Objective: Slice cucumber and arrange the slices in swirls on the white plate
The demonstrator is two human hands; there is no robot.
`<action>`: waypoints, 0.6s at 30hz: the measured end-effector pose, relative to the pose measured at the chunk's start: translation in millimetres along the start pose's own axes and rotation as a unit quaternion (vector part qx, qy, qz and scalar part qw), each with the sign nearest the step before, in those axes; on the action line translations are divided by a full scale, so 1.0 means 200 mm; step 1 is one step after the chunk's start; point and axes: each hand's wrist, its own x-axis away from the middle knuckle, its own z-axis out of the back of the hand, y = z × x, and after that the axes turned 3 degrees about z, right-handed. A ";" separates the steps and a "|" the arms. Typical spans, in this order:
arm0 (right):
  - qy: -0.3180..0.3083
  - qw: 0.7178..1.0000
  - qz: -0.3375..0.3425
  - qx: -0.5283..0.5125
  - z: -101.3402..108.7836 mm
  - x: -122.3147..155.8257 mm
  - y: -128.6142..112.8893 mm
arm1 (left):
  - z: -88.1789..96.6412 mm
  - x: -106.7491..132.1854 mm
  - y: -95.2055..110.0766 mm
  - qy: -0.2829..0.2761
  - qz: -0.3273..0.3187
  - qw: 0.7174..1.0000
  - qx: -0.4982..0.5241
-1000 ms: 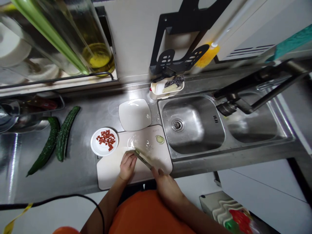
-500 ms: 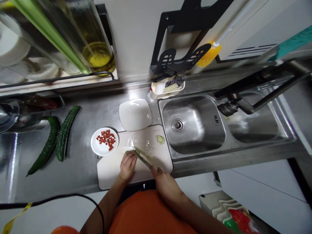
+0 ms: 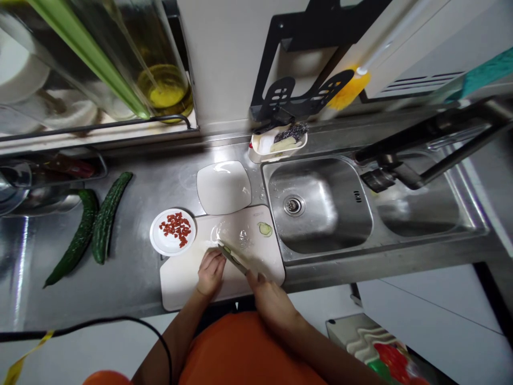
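Note:
My right hand point(image 3: 274, 302) is closed round the handle of a kitchen knife point(image 3: 236, 262), whose blade slants up and left over the white cutting board point(image 3: 180, 283). A small green cucumber slice point(image 3: 227, 249) clings to the blade near its tip. Just left of the blade, my left hand point(image 3: 211, 271) has its fingers curled together on a cucumber piece that they almost wholly hide. Pale cucumber slices point(image 3: 265, 229) lie at the board's upper right, and wet spots glisten on its middle.
A white plate point(image 3: 223, 187) touches the board's far edge. Left of it stands a round dish point(image 3: 156, 243) of diced red bits. Two whole cucumbers point(image 3: 76, 246) lie farther left. To the right are a sink point(image 3: 320, 214) and a black faucet point(image 3: 425, 139); a sponge holder point(image 3: 276, 155) sits behind.
The view has shifted very slightly. Both hands and the knife keep nearly the same place on the board, with the blade still beside the left fingers.

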 end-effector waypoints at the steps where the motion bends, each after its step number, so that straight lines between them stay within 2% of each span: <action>1: 0.002 1.000 -0.001 -0.001 0.00 0.00 0.00 | 0.00 0.00 0.00 -0.002 0.001 1.000 -0.001; 18: 0.019 1.000 -0.001 0.022 -0.02 -0.03 -0.03 | 0.00 0.00 0.00 0.004 -0.005 1.000 -0.005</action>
